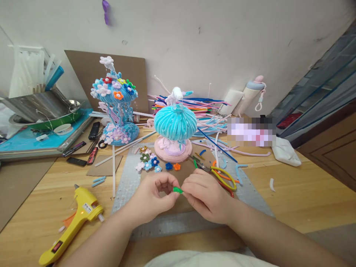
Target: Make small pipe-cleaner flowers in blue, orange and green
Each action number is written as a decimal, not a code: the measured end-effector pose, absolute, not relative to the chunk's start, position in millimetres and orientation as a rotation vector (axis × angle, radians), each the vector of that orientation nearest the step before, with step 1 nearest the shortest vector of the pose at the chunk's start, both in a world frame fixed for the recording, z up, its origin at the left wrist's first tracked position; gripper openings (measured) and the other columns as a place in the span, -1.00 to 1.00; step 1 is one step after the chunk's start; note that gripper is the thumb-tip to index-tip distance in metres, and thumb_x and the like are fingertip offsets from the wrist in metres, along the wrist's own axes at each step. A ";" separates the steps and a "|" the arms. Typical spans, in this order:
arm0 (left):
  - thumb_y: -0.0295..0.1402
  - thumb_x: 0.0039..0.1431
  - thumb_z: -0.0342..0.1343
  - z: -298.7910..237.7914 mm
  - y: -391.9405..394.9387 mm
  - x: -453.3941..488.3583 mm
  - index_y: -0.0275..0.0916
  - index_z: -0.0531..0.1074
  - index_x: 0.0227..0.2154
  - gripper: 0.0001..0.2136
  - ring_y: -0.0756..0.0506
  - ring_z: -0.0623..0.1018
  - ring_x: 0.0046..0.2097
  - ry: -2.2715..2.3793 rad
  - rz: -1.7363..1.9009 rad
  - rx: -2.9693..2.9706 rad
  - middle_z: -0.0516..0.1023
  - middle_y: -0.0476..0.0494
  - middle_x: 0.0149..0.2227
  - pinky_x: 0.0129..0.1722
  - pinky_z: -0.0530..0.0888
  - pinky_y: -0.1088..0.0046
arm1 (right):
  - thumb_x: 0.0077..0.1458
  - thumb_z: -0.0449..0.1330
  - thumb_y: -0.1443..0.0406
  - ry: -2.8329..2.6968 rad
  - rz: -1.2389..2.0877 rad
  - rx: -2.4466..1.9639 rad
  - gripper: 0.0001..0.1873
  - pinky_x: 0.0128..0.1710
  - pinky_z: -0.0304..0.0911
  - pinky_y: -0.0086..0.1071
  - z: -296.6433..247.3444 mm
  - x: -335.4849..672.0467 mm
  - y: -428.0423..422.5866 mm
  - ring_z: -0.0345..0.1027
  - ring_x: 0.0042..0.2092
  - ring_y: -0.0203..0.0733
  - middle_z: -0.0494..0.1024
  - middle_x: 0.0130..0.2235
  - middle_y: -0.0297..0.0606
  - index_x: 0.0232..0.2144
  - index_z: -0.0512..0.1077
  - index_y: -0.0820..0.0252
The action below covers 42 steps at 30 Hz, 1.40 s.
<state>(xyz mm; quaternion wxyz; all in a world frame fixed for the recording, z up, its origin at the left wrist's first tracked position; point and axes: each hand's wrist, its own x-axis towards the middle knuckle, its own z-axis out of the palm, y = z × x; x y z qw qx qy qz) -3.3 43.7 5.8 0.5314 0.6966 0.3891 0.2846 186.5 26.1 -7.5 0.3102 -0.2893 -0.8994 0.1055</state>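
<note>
Between my fingertips is a small green piece of pipe cleaner (177, 190), bent into a little shape. My left hand (157, 194) pinches it from the left, and my right hand (204, 193) pinches its other end. Just beyond my hands lie a blue pipe-cleaner flower (168, 165) and an orange flower (177, 167), with a cluster of several more flowers (147, 162) to their left. Behind them stands a turquoise pipe-cleaner jellyfish (175, 122) on a pink round base (160, 150). Yellow-handled scissors (224, 178) rest beside my right hand.
A yellow hot glue gun (83, 207) lies at the left. A finished-looking flowered jellyfish (114, 92) stands at the back left, near a metal pot (41, 105). Bundled pipe cleaners (211, 124) lie along the wall. A grey cutting mat (126, 185) spreads under my hands.
</note>
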 end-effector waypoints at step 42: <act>-0.31 -0.02 0.09 -0.9 35.6 2.9 -0.26 0.27 -0.53 -0.85 0.09 0.24 -0.59 0.762 0.473 0.980 0.28 0.07 -0.62 -0.63 0.13 0.60 | 0.04 0.03 0.41 -2.478 -0.031 -0.859 -0.79 -0.51 -0.07 -0.37 -1.7 180.1 18.5 0.09 -0.51 -0.32 0.28 -0.59 -0.38 -0.60 0.27 0.20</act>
